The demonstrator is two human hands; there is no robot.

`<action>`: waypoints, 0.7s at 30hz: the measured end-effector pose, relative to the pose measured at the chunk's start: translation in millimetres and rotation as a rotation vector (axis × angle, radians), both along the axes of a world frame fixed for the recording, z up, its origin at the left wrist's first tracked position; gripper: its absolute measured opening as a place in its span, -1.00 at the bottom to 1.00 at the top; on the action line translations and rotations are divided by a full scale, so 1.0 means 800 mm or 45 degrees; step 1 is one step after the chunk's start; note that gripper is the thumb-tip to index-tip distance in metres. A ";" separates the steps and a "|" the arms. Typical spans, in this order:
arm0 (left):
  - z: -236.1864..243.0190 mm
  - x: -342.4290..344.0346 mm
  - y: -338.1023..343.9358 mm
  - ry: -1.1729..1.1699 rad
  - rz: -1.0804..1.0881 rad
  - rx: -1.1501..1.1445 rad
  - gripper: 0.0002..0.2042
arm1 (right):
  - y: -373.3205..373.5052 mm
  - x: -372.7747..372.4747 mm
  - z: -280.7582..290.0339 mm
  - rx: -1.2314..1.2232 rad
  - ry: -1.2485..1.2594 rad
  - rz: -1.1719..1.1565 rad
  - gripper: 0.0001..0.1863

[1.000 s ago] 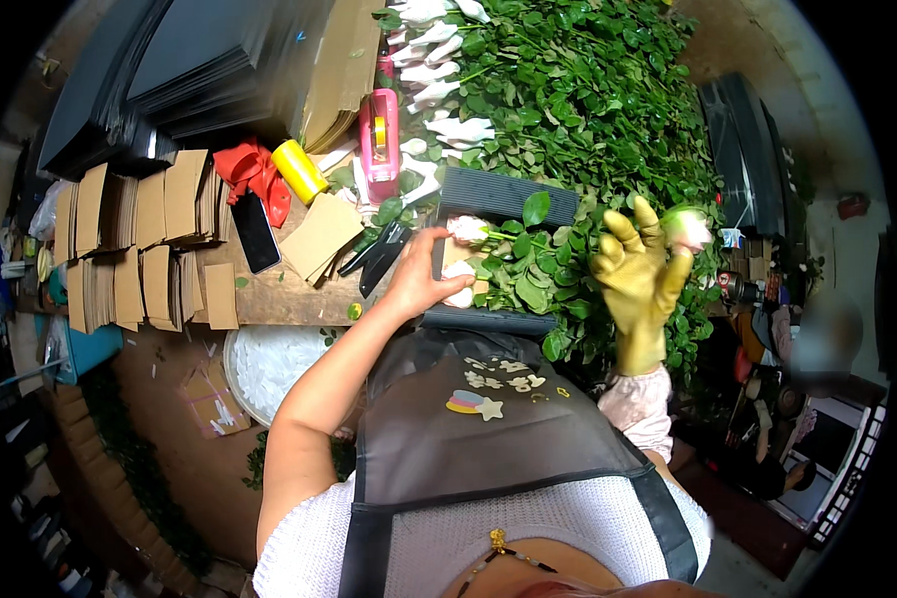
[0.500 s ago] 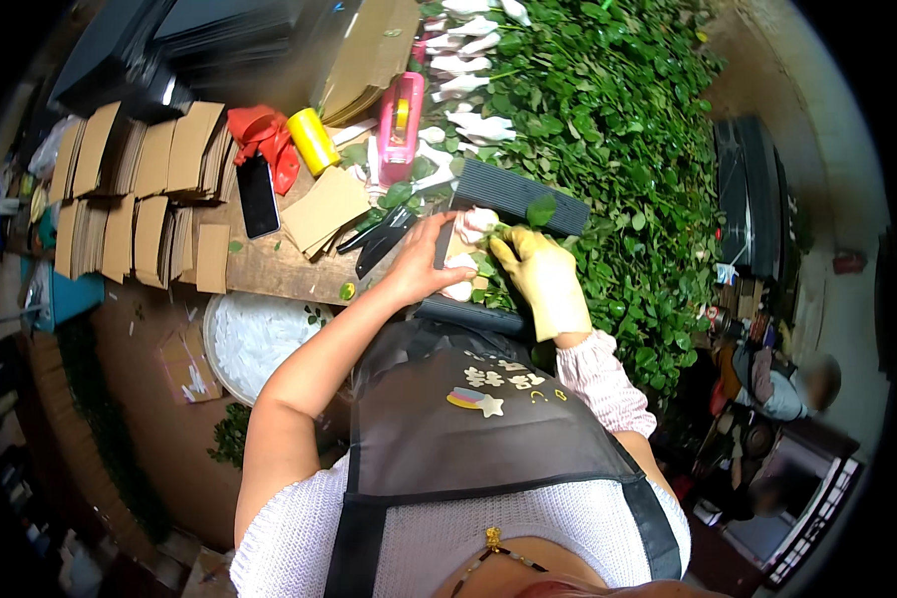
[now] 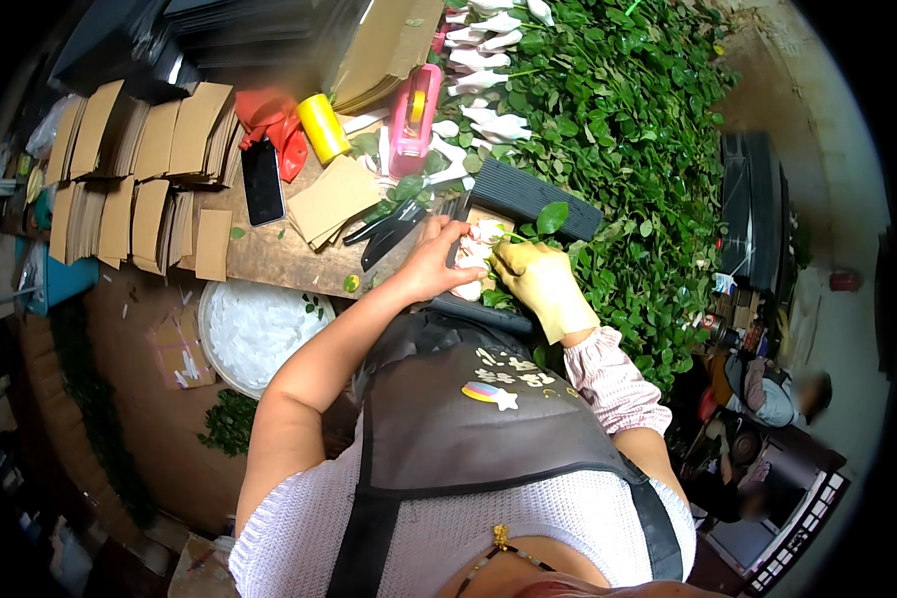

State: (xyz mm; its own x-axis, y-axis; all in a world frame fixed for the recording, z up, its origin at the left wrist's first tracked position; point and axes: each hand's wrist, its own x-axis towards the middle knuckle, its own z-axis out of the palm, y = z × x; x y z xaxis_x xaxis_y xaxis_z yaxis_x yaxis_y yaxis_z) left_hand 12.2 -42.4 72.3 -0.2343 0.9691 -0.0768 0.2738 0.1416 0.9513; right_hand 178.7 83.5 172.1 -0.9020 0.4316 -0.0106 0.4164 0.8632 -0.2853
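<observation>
Head camera view: bare left hand (image 3: 429, 265), half curled, holds pale roses (image 3: 479, 242) between thumb and fingers; they lie between two dark ridged blocks (image 3: 540, 198), beside heaped leaves (image 3: 618, 149). Yellow-gloved right hand (image 3: 536, 281) bends its fingers at their stems; whether it grips one, I cannot tell.

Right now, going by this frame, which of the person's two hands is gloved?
The right hand, covered by a yellow glove; the left hand, also at the pale roses, is bare.
</observation>
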 end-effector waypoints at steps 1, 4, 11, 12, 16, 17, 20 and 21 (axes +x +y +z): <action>-0.005 0.002 0.000 -0.016 0.007 -0.002 -0.28 | 0.000 0.000 0.000 0.003 -0.026 0.018 -0.86; -0.006 0.000 0.009 -0.074 0.031 -0.049 -0.37 | 0.003 0.000 -0.003 0.034 -0.067 0.052 -0.89; 0.017 0.002 0.023 0.100 0.122 -0.151 -0.57 | -0.008 -0.012 0.061 -0.142 -0.310 -0.200 -0.84; 0.016 0.003 0.023 0.098 0.135 -0.101 -0.61 | -0.013 -0.007 0.066 0.021 -0.013 -0.265 -0.84; 0.016 0.001 0.023 0.123 0.078 -0.005 -0.62 | 0.014 -0.018 0.019 -0.059 -0.293 -0.285 -0.84; 0.008 -0.001 0.019 0.146 0.093 0.018 -0.58 | 0.020 -0.022 0.005 -0.068 -0.286 -0.245 -0.83; -0.025 -0.004 0.019 -0.078 0.127 -0.107 -0.35 | 0.028 -0.037 0.009 -0.132 -0.479 -0.201 -0.74; -0.025 -0.004 0.020 -0.100 0.111 -0.081 -0.33 | 0.028 -0.042 0.010 -0.141 -0.564 -0.203 -0.71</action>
